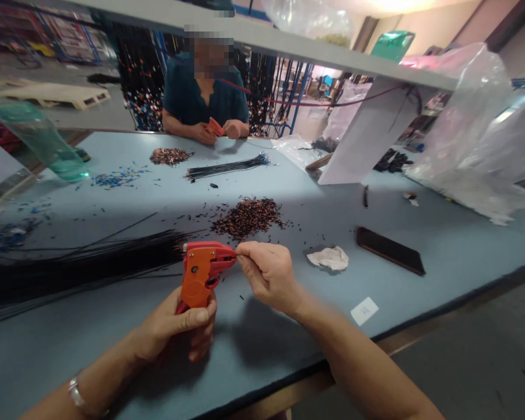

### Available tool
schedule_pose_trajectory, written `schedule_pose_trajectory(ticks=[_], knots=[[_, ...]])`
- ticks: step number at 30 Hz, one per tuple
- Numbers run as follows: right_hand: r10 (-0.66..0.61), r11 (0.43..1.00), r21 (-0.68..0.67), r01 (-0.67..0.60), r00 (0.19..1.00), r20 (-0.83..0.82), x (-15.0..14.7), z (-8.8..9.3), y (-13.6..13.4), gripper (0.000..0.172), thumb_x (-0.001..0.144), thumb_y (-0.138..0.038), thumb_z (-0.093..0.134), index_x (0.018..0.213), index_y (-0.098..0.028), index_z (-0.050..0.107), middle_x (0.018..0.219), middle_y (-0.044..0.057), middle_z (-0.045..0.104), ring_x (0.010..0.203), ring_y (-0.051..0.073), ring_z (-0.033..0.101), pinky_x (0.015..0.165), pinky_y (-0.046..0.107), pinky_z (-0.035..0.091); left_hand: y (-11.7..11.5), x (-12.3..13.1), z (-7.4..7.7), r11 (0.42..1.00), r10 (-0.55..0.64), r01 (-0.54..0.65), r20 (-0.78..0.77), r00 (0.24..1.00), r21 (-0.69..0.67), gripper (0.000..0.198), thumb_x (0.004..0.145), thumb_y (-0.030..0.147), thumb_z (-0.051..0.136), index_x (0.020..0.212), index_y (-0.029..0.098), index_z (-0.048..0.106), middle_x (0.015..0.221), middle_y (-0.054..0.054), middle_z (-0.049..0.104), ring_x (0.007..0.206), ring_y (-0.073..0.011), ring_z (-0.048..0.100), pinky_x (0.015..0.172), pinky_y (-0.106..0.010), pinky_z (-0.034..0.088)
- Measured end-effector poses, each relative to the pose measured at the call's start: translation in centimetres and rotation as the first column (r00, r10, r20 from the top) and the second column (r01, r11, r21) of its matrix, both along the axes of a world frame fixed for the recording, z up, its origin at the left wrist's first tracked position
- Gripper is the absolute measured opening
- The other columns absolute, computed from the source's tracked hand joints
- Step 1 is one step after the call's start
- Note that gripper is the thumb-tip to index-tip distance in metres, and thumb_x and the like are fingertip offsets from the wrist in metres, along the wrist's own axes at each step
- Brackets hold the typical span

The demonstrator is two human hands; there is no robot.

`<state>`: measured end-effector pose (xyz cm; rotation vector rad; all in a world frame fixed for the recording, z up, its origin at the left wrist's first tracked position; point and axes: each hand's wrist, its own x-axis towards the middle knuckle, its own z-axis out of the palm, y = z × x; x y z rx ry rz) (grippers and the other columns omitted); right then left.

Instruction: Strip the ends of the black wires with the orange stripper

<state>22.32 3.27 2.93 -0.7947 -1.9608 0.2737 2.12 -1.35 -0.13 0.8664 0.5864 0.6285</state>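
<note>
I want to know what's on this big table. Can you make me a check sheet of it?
Surface: blue table, scattered with bits.
Job's things: orange tool; black wire bundle beside it.
Clutter: pile of stripped bits, crumpled tissue, dark flat case, plastic bags.
Grips: left hand holds the tool; right hand pinches at its jaws.
Cables: second wire bundle farther back.
Surroundings: co-worker opposite; shelf overhead.
</note>
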Motion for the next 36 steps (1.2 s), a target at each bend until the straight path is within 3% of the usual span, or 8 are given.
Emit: schedule_pose_trajectory(ticks=[6, 14, 18, 22, 31, 36], knots=[[-0.023, 0.999, -0.026, 0.023, 1.0, 0.002, -0.1, -0.4, 0.2, 0.017, 0.094, -0.021, 0.044, 0.083, -0.019, 0.058, 0.065, 0.0, 0.059, 0.055, 0.01, 0.05, 0.056, 0.022, 0.039, 0.2, -0.2, 0.1, 0.997, 0.077, -0.077, -0.025, 0.997, -0.017, 0.04, 0.074, 0.046, 0.073, 0.063, 0.018, 0.047, 0.042, 0.009, 0.036, 0.03, -0.0037, 0.026, 0.033, -0.019, 0.034], [-0.068, 0.996, -0.056, 0.069, 0.998, 0.017, -0.1, -0.9, 0.7, 0.016, 0.091, -0.022, 0.048, 0.081, -0.018, 0.06, 0.064, -0.001, 0.06, 0.054, 0.009, 0.05, 0.056, 0.021, 0.038, 0.5, -0.5, 0.5, 0.999, 0.049, -0.047, 0.062, 0.997, -0.021, 0.035, 0.074, 0.043, 0.073, 0.067, 0.017, 0.051, 0.048, 0.006, 0.043, 0.036, -0.0072, 0.04, 0.042, -0.022, 0.042], [-0.097, 0.988, -0.121, 0.095, 0.995, -0.006, 0.1, -0.8, 0.8, 0.017, 0.09, -0.023, 0.049, 0.079, -0.018, 0.061, 0.061, -0.002, 0.059, 0.052, 0.008, 0.048, 0.056, 0.02, 0.037, 0.9, -0.8, 0.8, 0.986, 0.163, -0.166, 0.133, 0.978, 0.008, 0.028, 0.079, 0.038, 0.069, 0.071, 0.016, 0.053, 0.054, 0.005, 0.045, 0.042, -0.0079, 0.044, 0.05, -0.025, 0.047], [-0.062, 0.973, -0.225, 0.06, 0.998, 0.0, 0.0, -0.6, 0.7, 0.016, 0.089, -0.025, 0.05, 0.082, -0.018, 0.063, 0.061, -0.003, 0.059, 0.052, 0.008, 0.048, 0.056, 0.02, 0.038, 1.4, -0.5, 0.8, 0.96, 0.252, -0.265, 0.133, 0.959, 0.089, 0.02, 0.078, 0.032, 0.069, 0.086, 0.016, 0.059, 0.069, 0.0, 0.054, 0.065, -0.0158, 0.056, 0.066, -0.033, 0.053], [0.14, 0.909, -0.396, -0.131, 0.99, -0.007, -0.3, -0.9, 0.7, 0.023, 0.092, -0.017, 0.042, 0.107, -0.016, 0.06, 0.067, -0.002, 0.062, 0.059, 0.01, 0.056, 0.062, 0.02, 0.045, 1.0, -0.1, 0.4, 0.977, 0.17, -0.186, 0.154, 0.973, 0.101, 0.023, 0.076, 0.03, 0.07, 0.09, 0.016, 0.059, 0.073, -0.002, 0.055, 0.072, -0.0186, 0.057, 0.072, -0.037, 0.051], [0.167, 0.914, -0.369, -0.169, 0.985, -0.038, -0.5, -1.1, 0.5, 0.015, 0.092, -0.017, 0.045, 0.093, -0.018, 0.06, 0.067, -0.002, 0.063, 0.059, 0.008, 0.058, 0.062, 0.019, 0.045, 0.8, 0.0, 0.2, 0.984, 0.11, -0.125, 0.116, 0.987, 0.129, 0.026, 0.075, 0.032, 0.072, 0.091, 0.016, 0.058, 0.073, -0.002, 0.056, 0.071, -0.0196, 0.058, 0.072, -0.04, 0.05]])
